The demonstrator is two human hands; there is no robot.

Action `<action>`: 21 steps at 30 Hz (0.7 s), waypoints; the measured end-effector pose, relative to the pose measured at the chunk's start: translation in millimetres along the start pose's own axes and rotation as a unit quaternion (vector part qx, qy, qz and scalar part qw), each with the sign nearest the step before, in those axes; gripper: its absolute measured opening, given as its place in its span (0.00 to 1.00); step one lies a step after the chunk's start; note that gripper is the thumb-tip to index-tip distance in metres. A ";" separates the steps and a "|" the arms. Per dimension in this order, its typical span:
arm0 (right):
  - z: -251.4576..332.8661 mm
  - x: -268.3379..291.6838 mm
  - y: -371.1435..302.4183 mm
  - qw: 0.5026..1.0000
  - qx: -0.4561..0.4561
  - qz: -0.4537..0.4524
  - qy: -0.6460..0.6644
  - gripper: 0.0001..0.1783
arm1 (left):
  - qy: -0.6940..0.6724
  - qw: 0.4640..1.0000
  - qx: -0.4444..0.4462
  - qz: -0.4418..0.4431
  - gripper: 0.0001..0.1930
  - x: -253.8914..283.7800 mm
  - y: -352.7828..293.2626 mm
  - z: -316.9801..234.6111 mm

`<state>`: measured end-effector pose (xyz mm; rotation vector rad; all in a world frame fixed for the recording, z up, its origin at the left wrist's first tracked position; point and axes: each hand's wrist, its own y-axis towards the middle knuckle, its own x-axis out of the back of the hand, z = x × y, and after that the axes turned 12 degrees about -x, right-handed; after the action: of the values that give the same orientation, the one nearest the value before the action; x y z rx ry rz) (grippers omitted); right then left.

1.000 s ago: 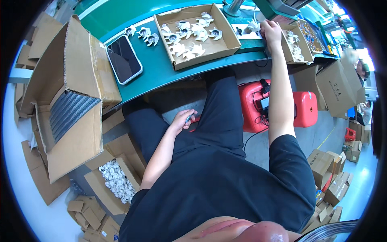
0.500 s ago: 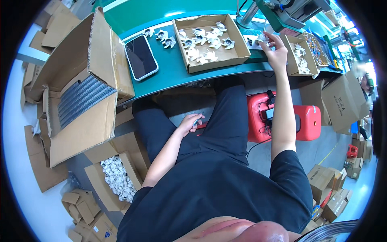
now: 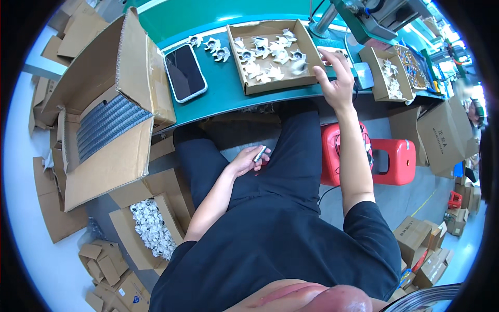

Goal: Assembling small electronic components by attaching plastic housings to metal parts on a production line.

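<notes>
My right hand (image 3: pixel 339 86) is at the right wall of a shallow cardboard tray (image 3: pixel 283 87), fingers spread, holding nothing. Just left of its fingertips, a white fan wheel (image 3: pixel 299 66) shows as a blur inside the tray. Several more white fan wheels (image 3: pixel 279 53) with bent blades lie around it, some with dark hubs. In my lap, my left hand (image 3: pixel 246 160) is closed around a short, slim greyish piece (image 3: pixel 260 154) whose kind I cannot make out. More fan wheels (image 3: pixel 221 54) sit on the green bench left of the tray.
A phone (image 3: pixel 185 74) lies beside a large open carton (image 3: pixel 136 78) of grey rods. A machine (image 3: pixel 377 23) stands at the back right, near a smaller box (image 3: pixel 382 86) of white parts. Below left is a carton of white fan wheels (image 3: pixel 152 229); a red stool (image 3: pixel 392 161) stands right.
My right hand has moved left from beside the machine to the tray and let go of a white fan wheel. My left hand has turned slightly, showing more of the slim piece.
</notes>
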<state>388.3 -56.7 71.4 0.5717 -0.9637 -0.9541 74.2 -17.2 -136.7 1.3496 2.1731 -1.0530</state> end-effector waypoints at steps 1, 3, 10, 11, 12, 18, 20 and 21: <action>8.0 6.3 -1.3 0.999 0.007 0.043 0.006 0.17 | 0.000 1.000 0.006 0.001 0.18 -6.6 -4.8 -3.7; 24.5 13.0 -11.2 0.996 0.011 0.082 0.011 0.18 | -0.059 0.995 -0.029 0.075 0.19 -19.9 -10.4 -19.5; 73.1 20.0 -77.7 0.856 -0.151 0.441 0.223 0.13 | -0.092 0.972 -0.112 0.183 0.21 -79.6 -12.5 -74.5; 72.2 20.9 -82.6 0.827 -0.191 0.467 0.247 0.12 | -0.085 0.971 -0.119 0.192 0.21 -84.1 -11.5 -80.0; 70.6 22.7 -82.0 0.829 -0.194 0.464 0.246 0.12 | -0.077 0.969 -0.126 0.201 0.21 -88.2 -10.7 -83.5; 30.0 41.7 -26.1 0.936 -0.206 0.232 0.167 0.12 | -0.041 0.972 -0.116 0.199 0.21 -91.6 -16.0 -88.3; -2.6 48.0 1.9 0.963 -0.238 0.115 0.050 0.13 | -0.029 0.977 -0.105 0.182 0.21 -83.9 -16.6 -78.1; -17.7 51.2 16.6 0.973 -0.215 0.076 -0.048 0.14 | -0.027 0.976 -0.099 0.190 0.21 -79.4 -16.2 -71.6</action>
<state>422.8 -93.3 97.5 0.0867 -0.8382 -1.0207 102.4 -15.0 -32.3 1.5378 1.8241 -0.6994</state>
